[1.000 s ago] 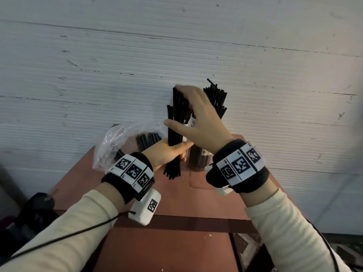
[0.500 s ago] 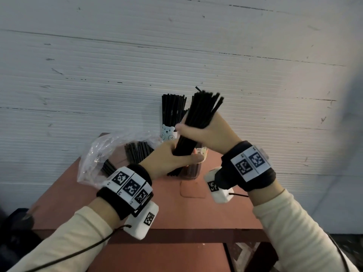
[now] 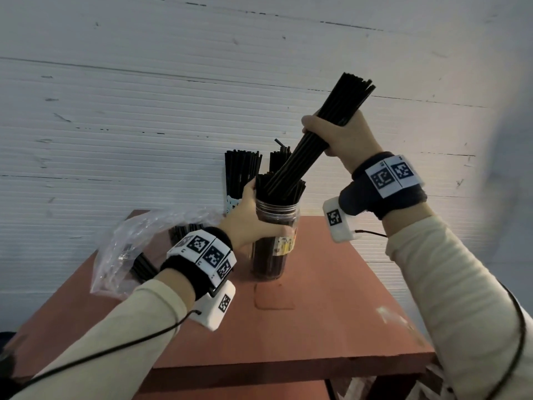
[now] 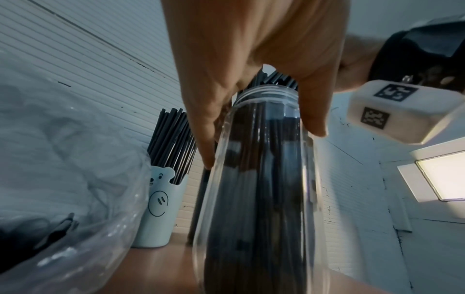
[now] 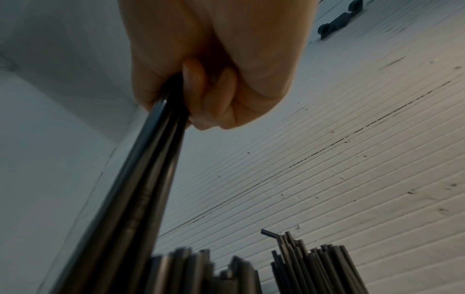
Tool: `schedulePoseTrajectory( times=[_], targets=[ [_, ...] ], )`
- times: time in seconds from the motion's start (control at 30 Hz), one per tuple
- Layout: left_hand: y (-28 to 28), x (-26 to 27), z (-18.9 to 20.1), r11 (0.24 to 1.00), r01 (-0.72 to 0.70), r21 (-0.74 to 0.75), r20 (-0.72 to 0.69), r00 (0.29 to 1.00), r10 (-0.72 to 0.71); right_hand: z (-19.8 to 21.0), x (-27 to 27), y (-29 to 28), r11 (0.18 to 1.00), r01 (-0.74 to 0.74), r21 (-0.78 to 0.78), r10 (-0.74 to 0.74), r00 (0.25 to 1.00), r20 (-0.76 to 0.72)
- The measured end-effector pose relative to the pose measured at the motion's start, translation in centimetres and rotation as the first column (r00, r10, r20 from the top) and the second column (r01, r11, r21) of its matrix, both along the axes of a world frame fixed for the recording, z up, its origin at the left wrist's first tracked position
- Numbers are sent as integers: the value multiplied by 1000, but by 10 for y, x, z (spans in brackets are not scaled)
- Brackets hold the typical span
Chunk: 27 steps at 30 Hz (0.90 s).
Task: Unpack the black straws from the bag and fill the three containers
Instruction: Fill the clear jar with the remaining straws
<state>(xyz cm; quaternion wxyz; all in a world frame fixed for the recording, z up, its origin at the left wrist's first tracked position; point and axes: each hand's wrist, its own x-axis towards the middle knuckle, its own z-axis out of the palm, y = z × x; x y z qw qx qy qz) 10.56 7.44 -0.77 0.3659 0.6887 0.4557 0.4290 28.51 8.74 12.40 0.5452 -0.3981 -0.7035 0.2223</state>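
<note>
My right hand (image 3: 336, 134) grips a bundle of black straws (image 3: 311, 140) and holds it tilted, lower ends at the mouth of a clear jar (image 3: 275, 217) that holds several straws. In the right wrist view the fist (image 5: 214, 87) is closed round the bundle (image 5: 141, 199). My left hand (image 3: 248, 223) is wrapped round the jar just below its rim; the left wrist view shows its fingers (image 4: 201, 119) and thumb curled on the clear jar (image 4: 261, 199). Behind stand a pale blue smiley cup (image 4: 158, 208) full of straws and a third filled container (image 3: 278, 160).
A clear plastic bag (image 3: 129, 255) with more black straws lies at the back left of the red-brown table (image 3: 317, 313). A white ribbed wall (image 3: 144, 111) rises right behind the table. The table's front edge is close to me.
My right hand has lifted the bundle up and to the right and tilted it over the jar. My left hand let go of the bundle and took hold of the jar.
</note>
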Motion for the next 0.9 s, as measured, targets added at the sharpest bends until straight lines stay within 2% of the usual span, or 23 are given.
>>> schedulePoseTrajectory(
  times=[0.07, 0.2, 0.4, 0.57, 0.63, 0.7, 0.77, 0.83, 0.9],
  targets=[
    [3, -2, -2, 999, -35, 8, -33, 999, 35, 1, 0, 7, 1000, 20, -2, -20, 999, 42],
    [7, -10, -8, 997, -73, -12, -9, 997, 73, 2, -6, 15, 1000, 12, 1, -12, 991, 137],
    [7, -12, -9, 998, -65, 12, -24, 998, 65, -22, -23, 19, 997, -47, -66, 70, 912, 405],
    [5, -13, -11, 998, -51, 26, -15, 999, 52, -44, -21, 3, 980, -98, -175, 168, 875, 454],
    [6, -13, -11, 998, -54, 35, -22, 998, 55, -46, -21, 1, 993, -80, -86, 108, 904, 413],
    [6, -13, -12, 998, -48, 35, -17, 999, 48, -46, -23, 4, 998, -22, 62, 1, 951, 311],
    [7, -13, -12, 998, -41, 37, -12, 999, 41, -43, -28, 5, 983, -18, 184, -26, 972, 234],
    [7, -13, -12, 999, -40, 37, -11, 999, 40, -40, -33, 3, 953, -54, 298, -41, 952, 303],
    [7, -13, -12, 998, -42, 37, -16, 999, 42, -44, -38, 3, 930, -87, 358, -88, 890, 447]
  ],
)
